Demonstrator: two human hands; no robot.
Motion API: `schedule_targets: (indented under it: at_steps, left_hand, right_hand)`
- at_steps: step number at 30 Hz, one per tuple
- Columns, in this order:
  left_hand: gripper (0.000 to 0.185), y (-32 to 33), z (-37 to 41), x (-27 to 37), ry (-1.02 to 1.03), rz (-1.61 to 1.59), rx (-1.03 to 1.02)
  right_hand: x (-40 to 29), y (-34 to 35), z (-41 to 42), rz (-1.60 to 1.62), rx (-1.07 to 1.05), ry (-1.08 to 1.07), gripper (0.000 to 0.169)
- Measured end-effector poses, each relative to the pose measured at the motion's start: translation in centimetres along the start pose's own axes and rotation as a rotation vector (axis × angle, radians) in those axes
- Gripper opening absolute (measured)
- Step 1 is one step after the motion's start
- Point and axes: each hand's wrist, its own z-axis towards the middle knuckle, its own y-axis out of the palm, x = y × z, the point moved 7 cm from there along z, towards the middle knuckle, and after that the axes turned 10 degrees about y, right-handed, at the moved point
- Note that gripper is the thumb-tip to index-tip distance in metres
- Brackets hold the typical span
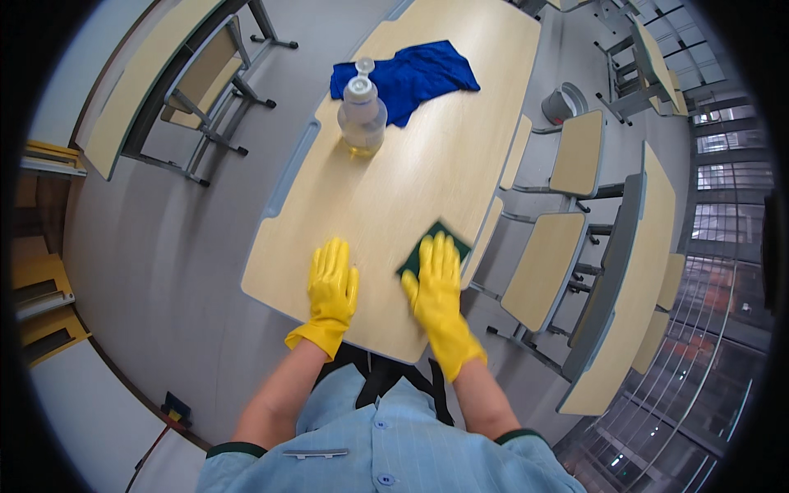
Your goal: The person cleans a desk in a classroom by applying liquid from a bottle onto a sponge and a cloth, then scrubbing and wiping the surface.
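Observation:
My left hand point(330, 289), in a yellow rubber glove, lies flat on the light wood-grain desk top point(394, 197) near its front left corner, fingers slightly spread and nothing under it that shows. Also gloved in yellow, my right hand point(438, 283) presses palm down on a dark green scouring pad point(459, 241) near the right edge; the palm hides part of the pad. Farther up the desk stands a clear plastic bottle point(362, 123) with its white flip cap up and a little yellow liquid at the bottom. Behind the bottle a blue cloth point(425, 77) lies rumpled.
Chairs point(545, 268) stand along the desk's right side, with another long desk point(629, 296) beyond them. A grey bucket point(564, 103) is on the floor at the upper right. At the upper left are a further desk point(148, 77) and a chair point(206, 74).

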Motion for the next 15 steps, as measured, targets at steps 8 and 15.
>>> schedule_targets:
  at_steps: [8, 15]
  left_hand:
    - [0.054, 0.3, 0.5, 0.2, -0.018, -0.056, -0.003]
    - [0.053, 0.2, 0.3, 0.3, -0.039, -0.017, 0.012]
  right_hand:
    - [1.6, 0.3, 3.0, -0.049, -0.004, 0.026, 0.083]
    - [2.2, -0.4, 7.2, -0.194, -0.246, 0.022, 0.088]
